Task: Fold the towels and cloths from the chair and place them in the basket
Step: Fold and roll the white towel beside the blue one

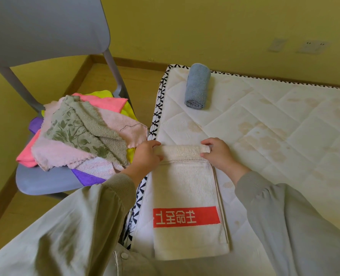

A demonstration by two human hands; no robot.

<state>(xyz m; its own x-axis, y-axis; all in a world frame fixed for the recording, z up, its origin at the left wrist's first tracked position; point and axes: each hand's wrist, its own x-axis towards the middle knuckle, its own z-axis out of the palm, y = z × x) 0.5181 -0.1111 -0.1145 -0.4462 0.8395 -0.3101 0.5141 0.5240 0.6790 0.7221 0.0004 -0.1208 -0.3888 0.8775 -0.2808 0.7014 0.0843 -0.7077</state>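
The left hand (146,156) and right hand (218,154) each pinch one end of the rolled far edge of the cream towel (187,188), fingers curled over the roll. The step looks to be rolling this towel toward the person. The next move likely calls for even turns from both hands to keep the roll straight. The towel lies lengthwise on the mattress (274,126), folded narrow, thick-piled, with a red lettered band near its close end. A grey-blue rolled towel (197,86) sits farther off. More cloths (79,132) wait on the chair (45,182). No basket shows.
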